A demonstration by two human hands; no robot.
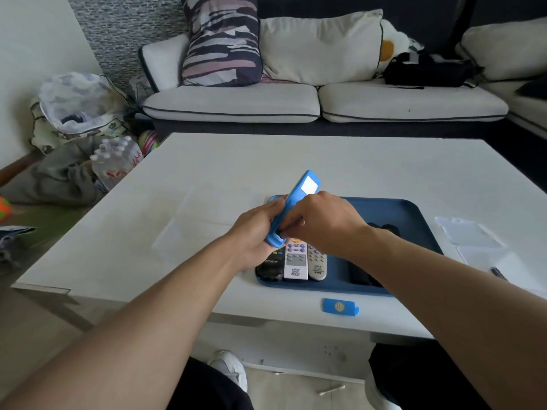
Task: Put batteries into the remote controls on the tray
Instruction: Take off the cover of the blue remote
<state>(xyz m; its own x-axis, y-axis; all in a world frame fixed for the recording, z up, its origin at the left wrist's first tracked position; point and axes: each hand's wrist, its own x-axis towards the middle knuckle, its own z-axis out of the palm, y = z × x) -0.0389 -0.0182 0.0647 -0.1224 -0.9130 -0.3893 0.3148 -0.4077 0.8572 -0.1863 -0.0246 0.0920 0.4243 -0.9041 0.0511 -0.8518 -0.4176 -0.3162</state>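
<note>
Detached blue plastic battery cover (340,306) lies nearest you; your hands, left (257,232) and right (322,223), grip the light, rigid, smooth blue plastic remote (296,202): hold its sides.

A light blue remote (296,207) above a dark blue tray (414,214); black (268,267), white (296,266) and beige (317,263) remotes; blue cover (340,306) with yellow dot; white table (296,155); striped pillow (222,39).
</note>
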